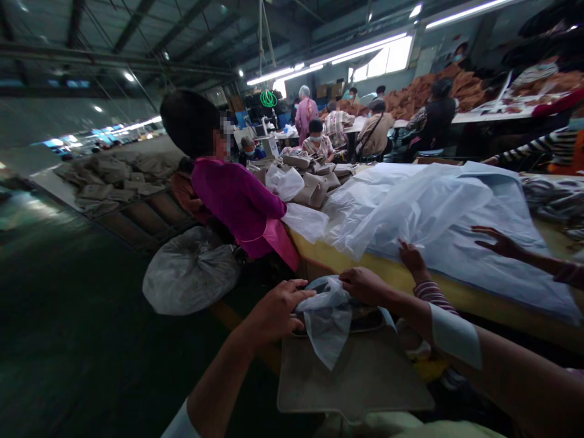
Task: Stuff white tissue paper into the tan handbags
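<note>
A grey-brown bag (351,374) lies before me with its flap hanging toward my body and its mouth facing away. Thin white translucent wrapping (329,325) pokes out of the mouth and drapes over the flap. My left hand (276,307) is curled over the left end of the bag's mouth, fingers on top and thumb below, beside the wrapping. At the other end, my right hand (365,286) is closed with its fingertips pinching the wrapping's upper edge. The inside of the bag is mostly hidden by the wrapping and my fingers.
A yellow-edged table (319,250) holds white sheets (438,207), touched by a co-worker's hands (413,258). A person in purple (237,198) stands ahead left, near a large stuffed plastic sack (189,274). More bags (314,188) are piled beyond; others fill a cart (137,213).
</note>
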Available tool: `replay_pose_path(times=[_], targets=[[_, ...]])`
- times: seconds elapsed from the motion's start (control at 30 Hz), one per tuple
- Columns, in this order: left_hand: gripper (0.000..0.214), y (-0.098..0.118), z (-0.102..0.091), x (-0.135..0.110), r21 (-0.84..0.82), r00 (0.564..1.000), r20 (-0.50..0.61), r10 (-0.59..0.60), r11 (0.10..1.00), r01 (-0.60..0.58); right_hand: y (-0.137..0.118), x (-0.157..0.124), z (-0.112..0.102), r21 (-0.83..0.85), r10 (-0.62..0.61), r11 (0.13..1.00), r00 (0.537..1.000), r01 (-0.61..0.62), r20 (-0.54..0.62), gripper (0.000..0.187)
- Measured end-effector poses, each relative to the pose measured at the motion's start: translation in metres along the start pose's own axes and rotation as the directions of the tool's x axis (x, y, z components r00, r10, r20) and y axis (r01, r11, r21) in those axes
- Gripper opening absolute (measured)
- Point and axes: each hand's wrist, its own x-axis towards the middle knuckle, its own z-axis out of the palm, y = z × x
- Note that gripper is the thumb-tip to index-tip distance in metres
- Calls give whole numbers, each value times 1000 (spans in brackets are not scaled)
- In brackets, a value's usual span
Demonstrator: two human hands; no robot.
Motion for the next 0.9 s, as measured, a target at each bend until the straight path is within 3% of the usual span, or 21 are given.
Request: replay_pose_path(times=[0.1, 0.23, 0.3, 0.33, 0.37, 0.43, 0.5, 0.53, 0.63, 0.67, 0.73, 0.83, 0.9], targets=[[74, 1, 11, 1, -23, 998, -7, 55, 998, -56, 1, 1, 1, 9, -10, 1000, 1000, 10, 1, 22], [41, -3, 27, 8, -49, 990, -63, 125, 991, -128, 0, -1, 3, 12, -14, 1000, 1000, 14, 1, 22], [26, -7, 34, 11, -79, 990, -81, 116, 989, -123, 0, -4, 4, 74, -40, 996, 997, 45, -68, 20], [19, -9, 37, 12, -104, 991, -86, 107, 988, -115, 0, -6, 4, 124, -101, 985, 986, 118, -136, 27], [15, -11, 40, 13, -136, 991, -94, 97, 985, -109, 0, -9, 4, 171, -194, 957, 957, 233, -215, 34], [10, -12, 44, 14, -199, 988, -132, 76, 975, -101, -3, -16, 2, 214, -414, 838, 840, 502, -352, 38], [11, -10, 48, 15, -226, 981, -188, 52, 969, -95, -12, -24, -2, 198, -573, 724, 736, 660, -360, 42], [13, -8, 50, 16, -218, 977, -212, 37, 972, -84, -19, -28, -3, 185, -605, 708, 721, 681, -338, 50], [17, 1, 55, 17, -135, 961, -272, -43, 991, 6, -45, -34, -3, 80, -577, 792, 784, 606, -228, 93], [17, 4, 57, 18, -106, 954, -291, -76, 993, 46, -53, -33, -1, 31, -558, 818, 806, 574, -200, 99], [14, 7, 60, 18, -55, 941, -315, -123, 992, 112, -63, -30, 3, -30, -550, 832, 818, 553, -171, 86], [6, 9, 63, 17, 7, 934, -332, -136, 989, 146, -61, -21, 6, 15, -593, 796, 784, 605, -185, 27], [9, 10, 64, 16, 20, 925, -354, -138, 988, 155, -55, -17, 5, 61, -605, 781, 777, 621, -174, 19]])
